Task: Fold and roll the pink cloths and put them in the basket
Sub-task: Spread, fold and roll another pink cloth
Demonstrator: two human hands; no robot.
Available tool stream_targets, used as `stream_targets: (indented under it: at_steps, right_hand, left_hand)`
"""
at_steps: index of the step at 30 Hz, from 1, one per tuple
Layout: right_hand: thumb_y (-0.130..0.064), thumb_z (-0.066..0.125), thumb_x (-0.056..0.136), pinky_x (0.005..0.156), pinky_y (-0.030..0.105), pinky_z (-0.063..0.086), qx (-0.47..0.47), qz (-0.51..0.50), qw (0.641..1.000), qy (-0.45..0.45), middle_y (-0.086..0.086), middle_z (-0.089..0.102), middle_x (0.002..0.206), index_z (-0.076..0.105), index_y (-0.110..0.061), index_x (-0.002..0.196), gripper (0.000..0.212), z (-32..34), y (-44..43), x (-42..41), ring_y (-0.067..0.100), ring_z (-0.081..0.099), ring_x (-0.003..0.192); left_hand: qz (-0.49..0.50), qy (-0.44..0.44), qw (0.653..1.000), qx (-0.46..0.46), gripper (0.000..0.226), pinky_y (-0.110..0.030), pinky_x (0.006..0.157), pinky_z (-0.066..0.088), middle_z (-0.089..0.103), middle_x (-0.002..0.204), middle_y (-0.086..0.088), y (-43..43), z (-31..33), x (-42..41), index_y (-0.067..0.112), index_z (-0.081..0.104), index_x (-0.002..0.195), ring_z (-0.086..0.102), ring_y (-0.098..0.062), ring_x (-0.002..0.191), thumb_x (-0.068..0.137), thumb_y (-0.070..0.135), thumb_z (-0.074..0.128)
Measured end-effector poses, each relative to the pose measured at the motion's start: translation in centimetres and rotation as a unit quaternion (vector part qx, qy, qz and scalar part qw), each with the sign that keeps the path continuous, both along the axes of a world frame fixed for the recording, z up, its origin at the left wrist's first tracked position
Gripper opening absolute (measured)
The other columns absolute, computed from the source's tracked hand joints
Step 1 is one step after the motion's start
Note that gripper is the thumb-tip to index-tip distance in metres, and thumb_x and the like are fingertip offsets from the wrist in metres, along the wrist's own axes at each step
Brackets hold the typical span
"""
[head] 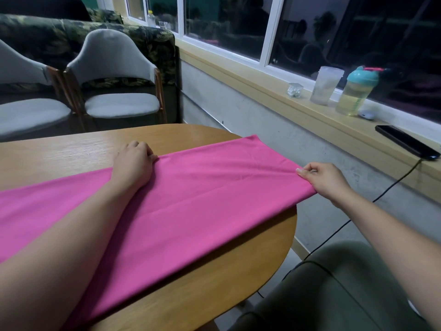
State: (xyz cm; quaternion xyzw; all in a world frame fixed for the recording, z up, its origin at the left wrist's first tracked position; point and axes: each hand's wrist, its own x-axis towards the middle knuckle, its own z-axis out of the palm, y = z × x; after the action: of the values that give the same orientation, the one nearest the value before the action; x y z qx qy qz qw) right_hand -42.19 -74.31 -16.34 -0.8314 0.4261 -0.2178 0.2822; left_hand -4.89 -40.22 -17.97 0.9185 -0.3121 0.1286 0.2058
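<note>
A long pink cloth (191,201) lies folded lengthwise across the rounded wooden table (214,295), running from the left edge of the view to the table's right rim. My left hand (133,163) grips the cloth's far long edge with curled fingers, forearm lying over the fabric. My right hand (327,180) pinches the cloth's right end just past the table's rim, pulling it taut. No basket is in view.
Two grey chairs (117,75) and a dark patterned sofa stand beyond the table. On the window ledge at the right sit a clear cup (325,84), a teal-lidded bottle (356,91) and a black phone (405,142) with a cable. An olive cushion (334,295) is at lower right.
</note>
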Motion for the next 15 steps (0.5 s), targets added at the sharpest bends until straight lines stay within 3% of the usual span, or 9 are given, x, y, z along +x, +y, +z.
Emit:
stream_targets:
  at_steps: [3, 5, 9, 13, 15]
  right_hand:
    - [-0.045, 0.074, 0.095, 0.069, 0.034, 0.047, -0.048, -0.004, 0.997, 0.065, 0.0, 0.071, 0.083, 0.072, -0.022, 0.077, 0.029, 0.2, -0.4, 1.6, 0.021, 0.066, 0.082]
    - [-0.046, 0.068, 0.097, 0.081, 0.039, 0.051, -0.096, -0.013, 0.985, 0.142, 0.0, 0.071, 0.091, 0.069, -0.025, 0.084, 0.024, 0.6, -0.3, 2.9, 0.026, 0.066, 0.091]
    - [-0.053, 0.054, 0.102, 0.106, 0.053, 0.037, -0.216, -0.014, 0.951, 0.219, 0.006, 0.063, 0.124, 0.065, -0.025, 0.119, 0.034, 2.4, 1.9, 6.8, 0.031, 0.058, 0.119]
    - [-0.055, 0.051, 0.105, 0.115, 0.051, 0.034, -0.194, 0.157, 0.955, 0.158, 0.003, 0.056, 0.146, 0.061, -0.025, 0.139, 0.046, 3.5, 7.4, 13.0, 0.025, 0.049, 0.139]
    - [-0.057, 0.045, 0.107, 0.122, 0.05, 0.031, -0.173, 0.257, 0.937, 0.162, 0.0, 0.047, 0.159, 0.052, -0.025, 0.152, 0.055, 3.5, 11.3, 16.3, 0.02, 0.039, 0.15]
  left_hand:
    - [0.004, -0.002, 1.0, -0.001, 0.02, -0.051, 0.092, 0.046, 0.063, 0.111, -0.015, -0.3, 0.1, 0.9, 0.015, 0.07, 0.102, 0.055, -0.04, 0.112, 0.1, 0.035, 0.067]
    - [0.005, -0.01, 1.0, -0.003, 0.019, -0.051, 0.091, 0.045, 0.063, 0.11, -0.014, -0.4, 0.1, 1.4, 0.016, 0.069, 0.101, 0.055, -0.039, 0.111, 0.099, 0.035, 0.066]
    - [0.006, -0.023, 1.0, -0.006, 0.018, -0.051, 0.089, 0.045, 0.064, 0.108, -0.013, -0.4, -0.1, 1.7, 0.016, 0.068, 0.099, 0.055, -0.038, 0.109, 0.099, 0.035, 0.066]
    - [0.005, -0.031, 0.999, -0.013, 0.018, -0.05, 0.088, 0.046, 0.064, 0.107, -0.013, -0.5, -0.2, 1.7, 0.016, 0.069, 0.098, 0.056, -0.038, 0.108, 0.098, 0.034, 0.068]
    - [0.006, -0.033, 0.999, -0.012, 0.018, -0.05, 0.088, 0.046, 0.064, 0.107, -0.013, -0.5, -0.2, 1.7, 0.016, 0.069, 0.098, 0.056, -0.038, 0.107, 0.097, 0.033, 0.068]
